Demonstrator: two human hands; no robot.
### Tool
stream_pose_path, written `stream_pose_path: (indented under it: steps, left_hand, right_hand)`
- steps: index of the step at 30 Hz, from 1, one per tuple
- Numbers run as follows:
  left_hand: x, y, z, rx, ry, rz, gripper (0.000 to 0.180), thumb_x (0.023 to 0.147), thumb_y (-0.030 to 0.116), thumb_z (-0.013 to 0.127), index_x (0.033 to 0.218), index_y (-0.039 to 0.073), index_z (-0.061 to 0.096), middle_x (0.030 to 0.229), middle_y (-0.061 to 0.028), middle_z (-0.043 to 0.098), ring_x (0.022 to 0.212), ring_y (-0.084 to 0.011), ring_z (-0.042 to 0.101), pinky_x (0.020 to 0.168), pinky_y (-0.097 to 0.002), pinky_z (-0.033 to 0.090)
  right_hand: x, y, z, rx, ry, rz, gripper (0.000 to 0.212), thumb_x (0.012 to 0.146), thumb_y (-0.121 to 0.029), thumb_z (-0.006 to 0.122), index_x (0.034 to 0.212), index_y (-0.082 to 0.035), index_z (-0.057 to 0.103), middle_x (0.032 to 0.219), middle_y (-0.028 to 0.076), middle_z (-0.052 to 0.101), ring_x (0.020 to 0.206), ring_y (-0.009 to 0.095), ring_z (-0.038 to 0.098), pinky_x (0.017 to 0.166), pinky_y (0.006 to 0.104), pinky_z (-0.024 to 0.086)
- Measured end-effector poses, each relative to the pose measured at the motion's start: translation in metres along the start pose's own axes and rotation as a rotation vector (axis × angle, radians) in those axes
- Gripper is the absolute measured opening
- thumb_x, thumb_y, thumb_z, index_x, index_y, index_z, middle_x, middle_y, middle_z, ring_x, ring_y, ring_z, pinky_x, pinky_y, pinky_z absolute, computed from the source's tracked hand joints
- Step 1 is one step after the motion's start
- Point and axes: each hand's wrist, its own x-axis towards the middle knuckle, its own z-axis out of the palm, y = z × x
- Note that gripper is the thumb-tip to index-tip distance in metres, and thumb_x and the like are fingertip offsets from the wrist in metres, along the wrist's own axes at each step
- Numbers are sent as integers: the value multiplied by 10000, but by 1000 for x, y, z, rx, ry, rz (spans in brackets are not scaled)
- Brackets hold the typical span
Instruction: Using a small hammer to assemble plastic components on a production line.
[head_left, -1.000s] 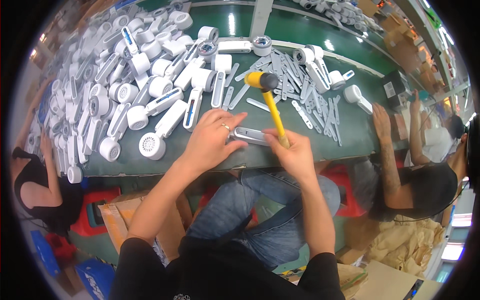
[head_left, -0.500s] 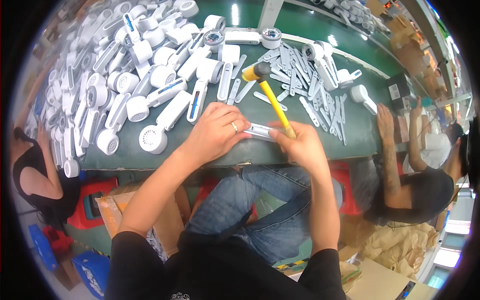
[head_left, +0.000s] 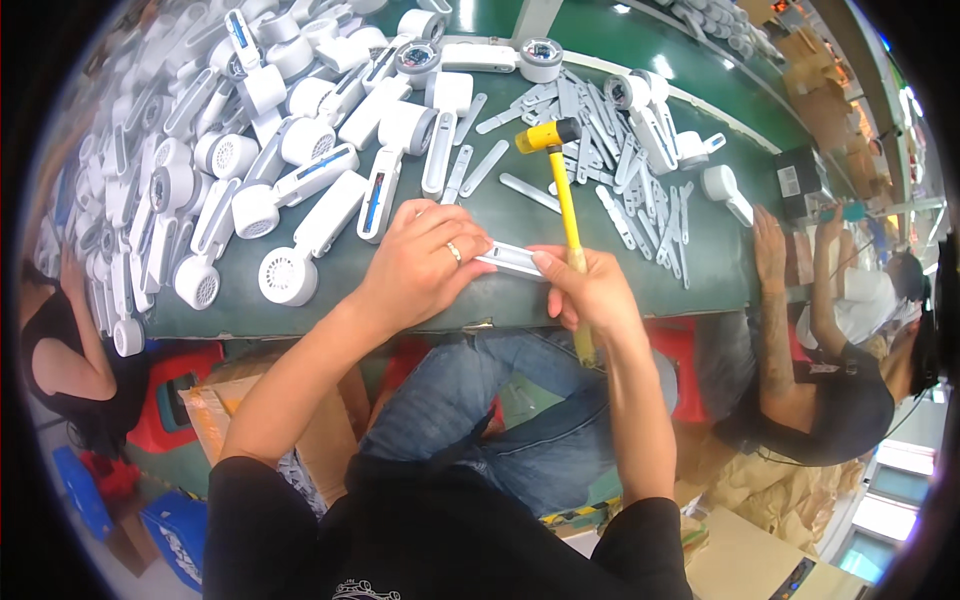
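Observation:
My left hand (head_left: 425, 258), a ring on one finger, is closed over the left end of a long white fan handle (head_left: 512, 259) just above the near table edge. Whatever lies under that palm is hidden. My right hand (head_left: 597, 292) pinches the handle's other end between thumb and finger. The same hand keeps hold of a mallet (head_left: 562, 195) with a yellow shaft and a yellow-and-black head. The mallet stands nearly upright, head up, its grip end below the hand. Beyond my hands lie loose grey-white strips (head_left: 484, 168) and white handheld fans (head_left: 288, 275).
A big heap of white fans (head_left: 215, 155) covers the left of the green table (head_left: 440, 305). Strips (head_left: 655, 215) pile at right centre. A dark box (head_left: 803, 178) stands at far right. Co-workers sit on both sides, one hand (head_left: 768, 245) on the table edge. A carton (head_left: 225, 395) is at lower left.
The mallet has swung more upright, its head moving right and its grip end now showing below my right hand. Both hands still hold the fan handle. The view has shifted slightly.

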Motion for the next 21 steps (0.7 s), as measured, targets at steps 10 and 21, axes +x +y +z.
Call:
stream_pose_path:
  steps: [10,21]
  left_hand:
    - [22,-3,1,140,-157,284,336,876,149,783,1205,215,799,1013,-9,764,956,-186,746,1134,-489,518]
    - [20,-4,2,90,-142,242,284,899,173,783,1173,229,833,966,-11,769,893,-193,727,1179,-494,475]
  right_hand:
    - [-18,15,13,-120,220,-189,416,1058,-335,707,1318,-10,703,662,-3,599,495,57,490,451,252,374]
    - [-158,46,37,-340,385,-289,492,1160,-230,441,1627,-75,454,674,30,595,583,112,584,592,304,506]
